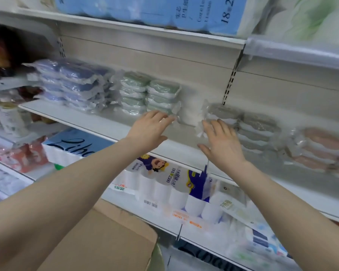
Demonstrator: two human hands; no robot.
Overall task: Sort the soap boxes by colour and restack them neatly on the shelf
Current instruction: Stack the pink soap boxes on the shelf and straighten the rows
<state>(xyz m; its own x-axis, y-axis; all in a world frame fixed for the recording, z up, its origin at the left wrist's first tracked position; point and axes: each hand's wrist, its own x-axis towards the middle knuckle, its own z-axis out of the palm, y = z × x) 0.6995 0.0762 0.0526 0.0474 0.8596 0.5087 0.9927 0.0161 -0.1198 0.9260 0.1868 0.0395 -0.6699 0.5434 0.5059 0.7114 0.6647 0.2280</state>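
Plastic-wrapped soap boxes stand in colour groups along the white shelf (98,122): blue stacks (74,85) at the left, green stacks (149,92) beside them, grey stacks (256,130) further right, pink ones (321,149) at the far right. A gap lies between green and grey. My left hand (149,130) hovers with fingers spread, its fingertips at the wrapping of the lowest green box. My right hand (221,143) is spread too, fingertips touching the wrapping at the left end of the grey stacks. Neither hand holds a box.
Toilet paper packs (145,12) fill the shelf above. Below lie more tissue and paper roll packs (176,184). A brown cardboard box (110,239) sits under my left arm. Slotted shelf uprights (229,85) run down the back panel.
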